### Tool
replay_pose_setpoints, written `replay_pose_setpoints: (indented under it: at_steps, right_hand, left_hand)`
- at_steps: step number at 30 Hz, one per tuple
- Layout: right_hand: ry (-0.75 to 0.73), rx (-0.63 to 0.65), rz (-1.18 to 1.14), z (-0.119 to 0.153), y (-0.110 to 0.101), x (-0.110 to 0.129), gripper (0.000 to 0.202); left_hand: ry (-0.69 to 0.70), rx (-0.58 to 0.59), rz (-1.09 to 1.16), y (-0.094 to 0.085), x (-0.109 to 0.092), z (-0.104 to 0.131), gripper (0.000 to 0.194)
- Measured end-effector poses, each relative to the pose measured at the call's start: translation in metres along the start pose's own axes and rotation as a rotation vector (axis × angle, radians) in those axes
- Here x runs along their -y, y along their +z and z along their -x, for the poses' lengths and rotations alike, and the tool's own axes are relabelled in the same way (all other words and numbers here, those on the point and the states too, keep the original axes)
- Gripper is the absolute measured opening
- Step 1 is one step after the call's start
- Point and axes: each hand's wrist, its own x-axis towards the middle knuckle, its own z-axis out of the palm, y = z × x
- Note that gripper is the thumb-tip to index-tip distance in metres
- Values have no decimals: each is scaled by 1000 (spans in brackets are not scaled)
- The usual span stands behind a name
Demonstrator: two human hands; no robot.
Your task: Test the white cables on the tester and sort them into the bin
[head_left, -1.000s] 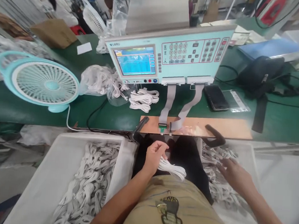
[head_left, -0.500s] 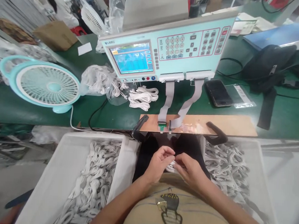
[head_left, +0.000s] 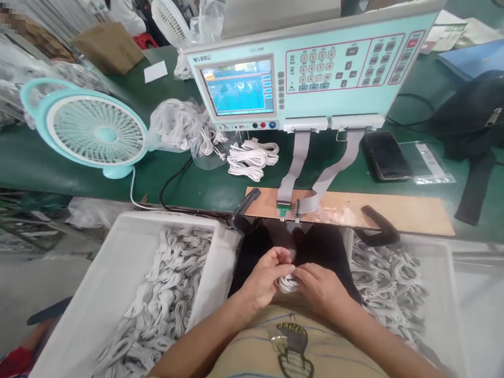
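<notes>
A coiled white cable [head_left: 287,283] sits between my two hands, just in front of my shirt. My left hand [head_left: 265,276] grips it from the left with curled fingers. From the other side my right hand [head_left: 319,285] closes on the same coil, and the fingertips of both hands meet at its top. Part of the coil is hidden behind the fingers. Beyond my hands, two grey ribbon cables [head_left: 295,168] run from the tester [head_left: 317,61] to small connectors [head_left: 283,212] at the edge of a wooden board [head_left: 423,215].
White bins of coiled cables stand left [head_left: 87,292] and right [head_left: 441,294] of my legs. Black clamps [head_left: 245,210] hold the board to the green table. Cable bundles [head_left: 254,159], a fan [head_left: 98,129], a phone [head_left: 386,157] and a black bag [head_left: 468,123] lie on it.
The camera view has shifted, so the tester and table sit farther right in the picture. My fingers have drawn closer together over the coil, and more of the coil shows below them.
</notes>
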Motion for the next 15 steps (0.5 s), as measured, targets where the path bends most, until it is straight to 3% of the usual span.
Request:
replay_pose_setpoints:
  at_steps: [4, 8, 10, 15]
  right_hand:
    - [50, -36, -87, -1, 2, 2, 19]
    - [314, -214, -370, -1, 2, 9, 8]
    - [376, -232, -478, 0, 2, 12, 7]
    - [225, -145, -513, -1, 0, 10, 14]
  left_hand:
    - [-6, 63, -11, 0, -4, 4, 36]
    - [4, 84, -12, -3, -7, 5, 40]
    - [-13, 59, 2, -5, -8, 3, 38]
    - [-27, 54, 58, -6, -8, -1, 36]
